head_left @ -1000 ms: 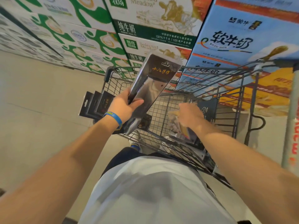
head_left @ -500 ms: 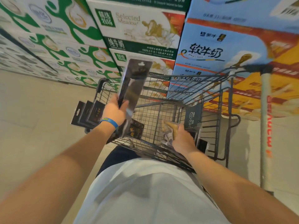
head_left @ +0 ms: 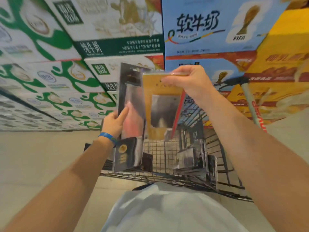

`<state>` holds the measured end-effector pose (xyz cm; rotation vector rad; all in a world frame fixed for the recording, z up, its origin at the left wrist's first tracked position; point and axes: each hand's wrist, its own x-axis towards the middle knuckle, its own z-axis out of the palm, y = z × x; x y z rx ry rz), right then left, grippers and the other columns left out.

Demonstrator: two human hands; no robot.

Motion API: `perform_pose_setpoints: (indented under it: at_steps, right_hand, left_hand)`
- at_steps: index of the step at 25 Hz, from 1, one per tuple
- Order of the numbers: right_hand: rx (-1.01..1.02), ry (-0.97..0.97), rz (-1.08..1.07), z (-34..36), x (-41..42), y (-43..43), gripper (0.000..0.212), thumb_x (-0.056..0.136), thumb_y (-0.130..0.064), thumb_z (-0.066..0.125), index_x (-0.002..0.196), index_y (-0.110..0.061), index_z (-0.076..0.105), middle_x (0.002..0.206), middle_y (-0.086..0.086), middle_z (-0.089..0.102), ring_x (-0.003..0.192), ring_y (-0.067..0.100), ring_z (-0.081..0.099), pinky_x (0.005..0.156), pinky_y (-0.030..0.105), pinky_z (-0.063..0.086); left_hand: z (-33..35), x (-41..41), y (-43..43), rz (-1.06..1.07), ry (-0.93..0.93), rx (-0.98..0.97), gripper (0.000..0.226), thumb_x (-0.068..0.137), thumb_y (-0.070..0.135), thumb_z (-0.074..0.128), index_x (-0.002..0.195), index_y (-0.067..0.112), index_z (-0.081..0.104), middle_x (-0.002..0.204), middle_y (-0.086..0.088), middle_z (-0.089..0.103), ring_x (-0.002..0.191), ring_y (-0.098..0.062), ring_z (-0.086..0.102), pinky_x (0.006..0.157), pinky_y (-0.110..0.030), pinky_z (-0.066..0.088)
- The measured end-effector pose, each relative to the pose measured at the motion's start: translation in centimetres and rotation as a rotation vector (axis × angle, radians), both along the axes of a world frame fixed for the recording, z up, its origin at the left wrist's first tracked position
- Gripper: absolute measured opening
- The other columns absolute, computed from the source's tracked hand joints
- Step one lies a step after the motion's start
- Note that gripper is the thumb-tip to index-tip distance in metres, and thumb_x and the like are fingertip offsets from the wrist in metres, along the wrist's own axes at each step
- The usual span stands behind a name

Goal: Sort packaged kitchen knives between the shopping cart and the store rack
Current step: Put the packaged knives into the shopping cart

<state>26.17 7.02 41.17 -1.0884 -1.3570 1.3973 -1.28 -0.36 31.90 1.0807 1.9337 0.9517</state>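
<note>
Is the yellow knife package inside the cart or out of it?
Out. The right hand pinches the yellow knife package by its top, upright above the shopping cart.

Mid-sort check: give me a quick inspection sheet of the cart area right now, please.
Surface: wire shopping cart, with packaged knives lying inside at right.
Job's things: black knife package and yellow knife package, held upright side by side above the cart.
Clutter: nothing seen.
Hands: left hand grips the black package low down; right hand pinches the yellow package's top edge.
Cables: nothing seen.
Surroundings: stacked milk cartons behind; beige floor.
</note>
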Motion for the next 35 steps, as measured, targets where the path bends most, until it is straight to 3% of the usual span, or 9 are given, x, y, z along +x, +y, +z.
perform_pose_setpoints:
  at_steps: [3,7,11,15,20,23,26,31,35]
  right_hand:
    - [-0.025,0.188,-0.105,1.6,-3.0,0.9,0.014,0.075,-0.009,0.089,0.074,-0.016,0.078,0.074,0.005,0.078,0.068,0.015,0.074,0.066,0.028,0.058]
    - [-0.183,0.257,-0.333,2.0,-5.8,1.8,0.026,0.075,-0.025,0.092,0.086,-0.022,0.069,0.078,-0.005,0.078,0.069,0.01,0.074,0.057,0.024,0.054]
    - [-0.169,0.018,-0.488,0.1,-7.9,0.4,0.04,0.077,-0.046,0.086,0.105,-0.026,0.066,0.097,-0.011,0.074,0.09,0.005,0.071,0.083,0.032,0.056]
    - [-0.265,-0.37,-0.241,-6.6,-9.0,-7.1,0.108,0.063,-0.07,0.083,0.152,-0.027,0.038,0.147,-0.009,0.051,0.134,0.009,0.048,0.109,0.037,0.041]
    - [-0.528,-0.094,0.062,-12.3,-9.6,-11.7,0.073,0.066,-0.063,0.083,0.126,-0.026,0.064,0.106,-0.007,0.079,0.092,0.011,0.077,0.085,0.037,0.063]
    - [-0.557,0.041,0.058,-12.3,-9.1,-9.9,0.065,0.061,-0.066,0.084,0.115,-0.036,0.064,0.103,-0.008,0.079,0.091,0.017,0.078,0.084,0.041,0.063]
    - [-0.523,0.092,0.02,-12.5,-8.6,-9.6,0.06,0.067,-0.057,0.086,0.118,-0.037,0.064,0.108,-0.007,0.079,0.097,0.017,0.077,0.087,0.043,0.062]
    - [-0.445,0.145,-0.205,-11.9,-3.9,-9.5,0.046,0.079,-0.04,0.084,0.12,-0.037,0.066,0.111,-0.007,0.078,0.099,0.018,0.077,0.082,0.042,0.062]
    - [-0.478,0.131,-0.456,-12.0,-0.8,-10.7,0.028,0.085,-0.028,0.083,0.108,-0.035,0.07,0.103,-0.006,0.08,0.089,0.017,0.078,0.077,0.041,0.063]
  left_hand:
    - [2.0,2.5,0.3,-0.214,0.015,0.11,0.049,0.097,0.036,0.061,0.058,0.023,0.035,0.042,0.016,0.035,0.041,0.0,0.031,0.044,-0.017,0.026]
    - [3.8,3.7,-0.2,-0.255,-0.087,0.179,0.047,0.08,0.058,0.061,0.063,0.015,0.047,0.05,0.015,0.043,0.045,0.0,0.037,0.047,-0.019,0.033]
    - [3.5,3.2,-2.0,-0.219,-0.276,0.109,0.037,0.073,0.046,0.081,0.094,0.016,0.072,0.09,-0.006,0.076,0.082,-0.024,0.072,0.074,-0.037,0.06]
    - [3.1,2.1,-3.0,0.016,-0.391,0.026,0.04,0.069,0.047,0.082,0.097,0.019,0.073,0.085,0.006,0.077,0.078,-0.012,0.074,0.061,-0.023,0.056]
    - [1.9,0.0,-3.8,0.054,-0.749,-0.126,0.069,0.082,0.057,0.065,0.132,0.009,0.061,0.125,-0.018,0.067,0.116,-0.037,0.064,0.098,-0.054,0.051]
    - [1.4,-1.1,-5.7,-0.127,-1.0,-0.253,0.072,0.087,0.07,0.05,0.137,0.019,0.06,0.137,-0.017,0.06,0.125,-0.036,0.058,0.097,-0.051,0.051]
    - [-0.2,0.9,-7.5,-0.082,-0.871,-0.34,0.07,0.079,0.072,0.062,0.126,0.02,0.068,0.125,-0.018,0.067,0.114,-0.038,0.065,0.092,-0.053,0.055]
    - [-0.8,-0.4,-6.4,0.169,-0.492,-0.118,0.048,0.076,0.047,0.081,0.103,0.009,0.069,0.1,-0.016,0.072,0.091,-0.034,0.07,0.084,-0.06,0.056]
    - [-0.4,-3.1,-5.5,0.049,-0.495,-0.062,0.042,0.069,0.05,0.085,0.09,0.016,0.07,0.084,-0.009,0.072,0.081,-0.031,0.071,0.075,-0.048,0.06]
